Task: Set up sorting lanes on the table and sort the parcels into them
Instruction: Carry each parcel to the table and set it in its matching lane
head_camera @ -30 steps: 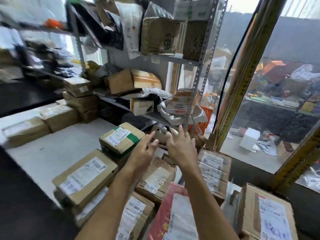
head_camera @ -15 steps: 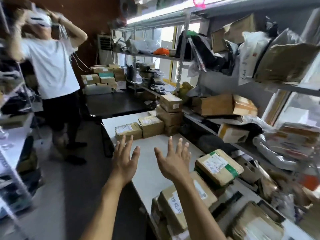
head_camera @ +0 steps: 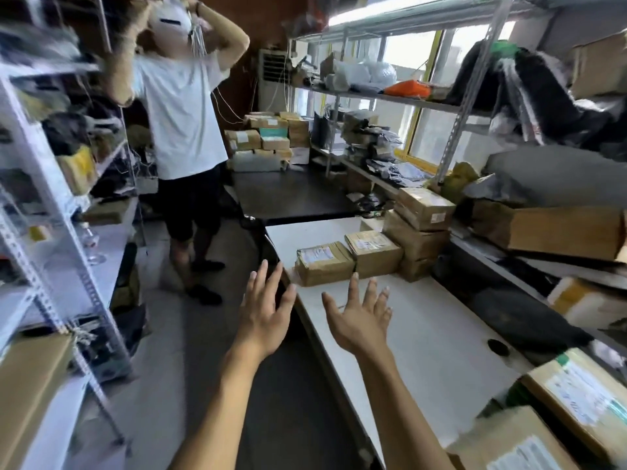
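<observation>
Above the white table (head_camera: 424, 334) | my left hand (head_camera: 264, 317) was raised past its near edge, fingers spread, holding nothing | my right hand (head_camera: 359, 320) hovered over the bare top, fingers spread, holding nothing | two labelled parcels (head_camera: 346, 259) lay side by side ahead, beside a stack of boxes (head_camera: 419, 228).

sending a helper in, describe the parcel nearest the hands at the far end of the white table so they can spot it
Follow the white table away from the hands to the far end, where brown boxes cluster against the shelving. Two low parcels lie side by side left of a box stack. Take the left parcel: flat, wrapped in glossy tape, with a pale label on top, nearest the table's aisle edge.
</observation>
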